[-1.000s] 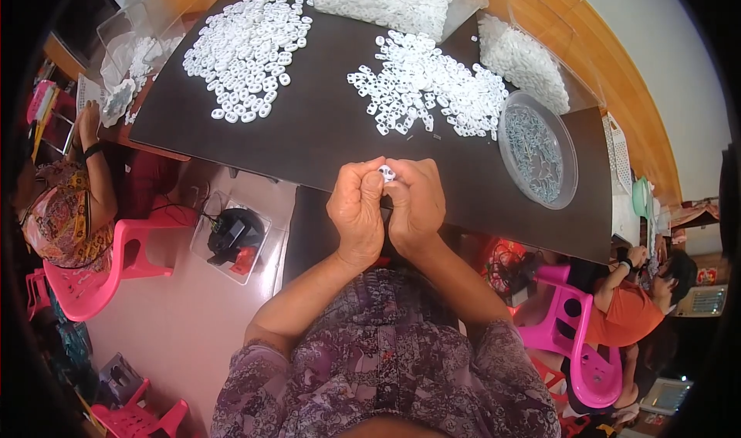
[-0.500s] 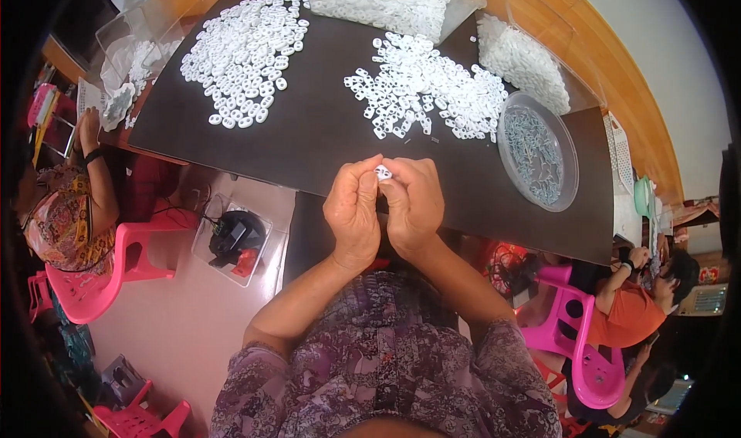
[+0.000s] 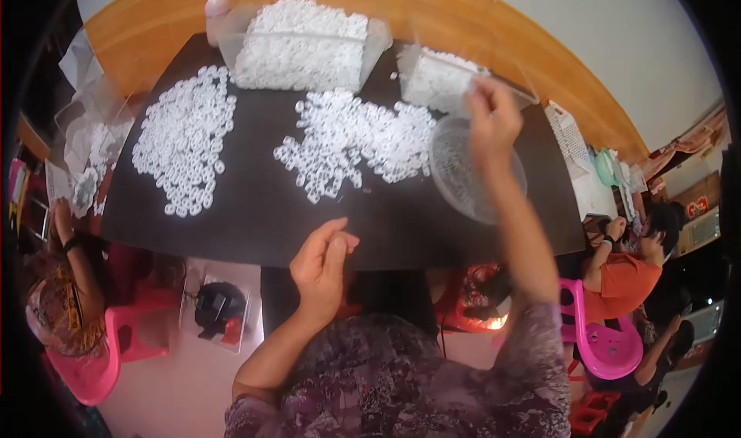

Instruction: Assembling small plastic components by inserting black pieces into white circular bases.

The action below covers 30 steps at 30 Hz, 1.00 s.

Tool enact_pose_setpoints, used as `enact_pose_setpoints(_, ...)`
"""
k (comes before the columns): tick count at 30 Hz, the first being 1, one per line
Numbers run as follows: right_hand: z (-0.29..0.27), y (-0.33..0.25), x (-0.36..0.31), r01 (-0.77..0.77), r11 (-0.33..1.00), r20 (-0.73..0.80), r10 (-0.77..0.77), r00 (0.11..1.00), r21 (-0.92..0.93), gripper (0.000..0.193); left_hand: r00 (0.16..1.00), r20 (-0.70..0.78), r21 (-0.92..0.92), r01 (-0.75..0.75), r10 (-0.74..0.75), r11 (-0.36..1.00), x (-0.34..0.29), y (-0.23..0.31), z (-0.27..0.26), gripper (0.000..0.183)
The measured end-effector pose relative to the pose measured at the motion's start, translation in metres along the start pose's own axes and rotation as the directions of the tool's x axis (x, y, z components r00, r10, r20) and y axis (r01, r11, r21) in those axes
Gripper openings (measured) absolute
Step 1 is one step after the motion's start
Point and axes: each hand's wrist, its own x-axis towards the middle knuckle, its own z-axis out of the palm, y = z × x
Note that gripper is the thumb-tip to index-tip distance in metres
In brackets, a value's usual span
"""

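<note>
My left hand (image 3: pixel 323 264) is over the near edge of the dark table, its fingers curled and the thumb pressed to the index finger. What it pinches, if anything, is hidden. My right hand (image 3: pixel 495 118) is raised at the far right, blurred by motion, beside a clear box of small white pieces (image 3: pixel 438 83). Below its wrist lies a round clear tray (image 3: pixel 513 195) holding small grey-blue parts. Between my hands and the boxes spreads a loose pile of small white two-holed pieces (image 3: pixel 370 137).
Another pile of white oval pieces (image 3: pixel 189 137) lies at the left of the table (image 3: pixel 255 222). Behind stands a large clear bin (image 3: pixel 301 52) heaped with white pieces. Pink chairs (image 3: pixel 606 345) and seated people are at both sides. A clear tub (image 3: pixel 216 314) sits on the floor.
My hands have come apart from around a small white piece. The right went up and right to the clear box; the left stayed near the table edge. The view has tilted up.
</note>
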Motion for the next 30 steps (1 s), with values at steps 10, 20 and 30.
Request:
enact_pose_setpoints(10, 0.022, 0.025, 0.022, 0.374, 0.913, 0.206, -0.340, 0.918, -0.163, 0.014, 0.999, -0.006, 0.069, 0.036, -0.036, 0.997, 0.017, -0.012, 0.000, 0.024)
enact_pose_setpoints(20, 0.040, -0.031, -0.099, 0.204, 0.971, 0.623, -0.239, 0.745, 0.127, 0.007, 0.993, -0.036, 0.092, 0.116, -0.113, 0.989, 0.020, -0.007, 0.005, 0.017)
enact_pose_setpoints(30, 0.044, -0.034, -0.105, 0.380, 0.909, 0.584, -0.404, 0.704, 0.170, 0.012, 0.991, -0.002, 0.149, 0.130, -0.131, 0.980, 0.023, -0.006, 0.001, 0.018)
